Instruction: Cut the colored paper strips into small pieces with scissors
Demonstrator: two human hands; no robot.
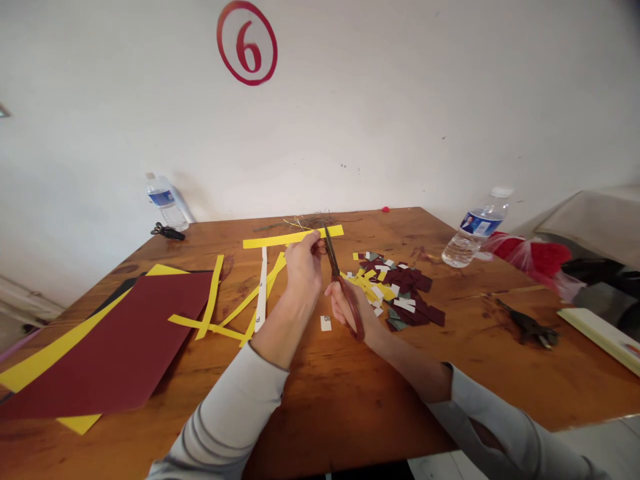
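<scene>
The left hand is pinched closed, thumb against fingers, on a flat yellow paper strip with straight edges, held over the far part of the table. The right hand is curled closed around the reddish-brown handles of a pair of scissors, whose dark metal blades meet the strip just right of the left fingertips; how far apart the blades stand is hard to tell.

Narrow yellow strips lie crossed left of the left forearm, near a white strip bearing small print. Further left, a smooth maroon sheet overlaps yellow sheets. Beyond the right hand spreads a loose pile of small maroon, yellow, white and grey-green cut pieces.

Open, stained wood runs between the forearms to the near edge, and between the pile and a dark object at right. The far edge lies near the wall.

A red circled "6" is painted on the wall. Two clear plastic bottles wear blue labels, too small to read. A white paper scrap between the hands carries black characters.
</scene>
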